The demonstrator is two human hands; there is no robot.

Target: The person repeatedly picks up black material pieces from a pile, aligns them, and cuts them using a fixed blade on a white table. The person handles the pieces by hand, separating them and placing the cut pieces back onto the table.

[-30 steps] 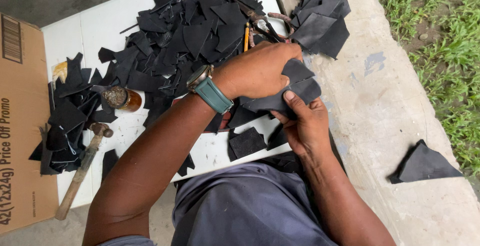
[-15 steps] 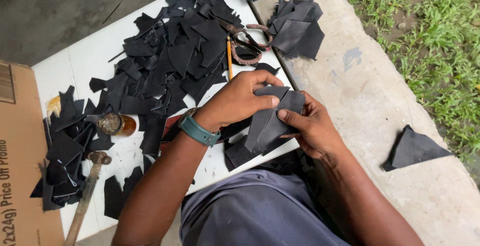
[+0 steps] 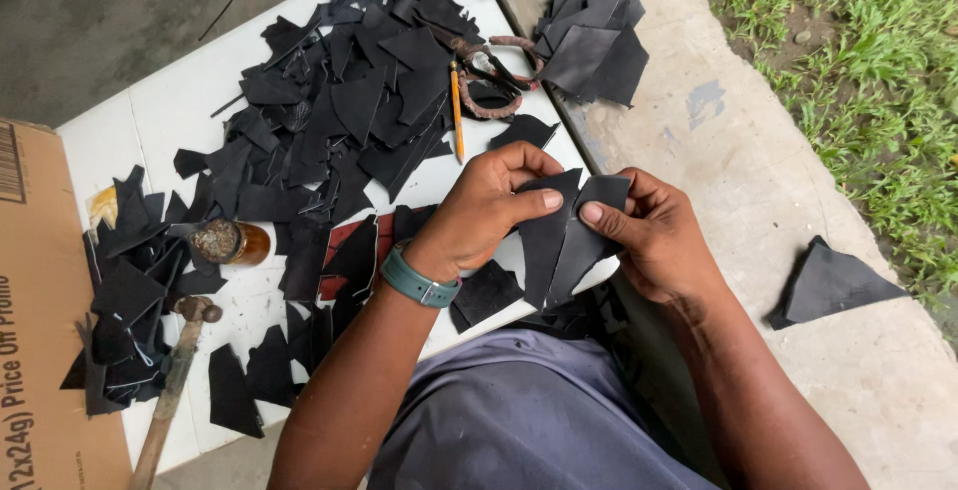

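Both hands hold black leather pieces [image 3: 564, 241] over the near edge of a white board [image 3: 180, 111]. My left hand [image 3: 484, 206], with a teal watch [image 3: 419, 280] on its wrist, pinches the left side with thumb and fingers. My right hand [image 3: 654, 236] grips the right side, thumb on top. The pieces hang down, overlapping, above my lap.
A heap of black leather scraps [image 3: 349, 101] covers the board, with scissors [image 3: 494, 76] and a pencil [image 3: 457, 111] on it. A small brown jar [image 3: 230, 243] and a hammer [image 3: 175, 370] lie at left beside a cardboard box [image 3: 40, 330]. One scrap [image 3: 828, 285] lies on the concrete near grass.
The hands have drawn back from the heap toward my body with the leather pieces, and now hold them spread between thumbs and fingers.
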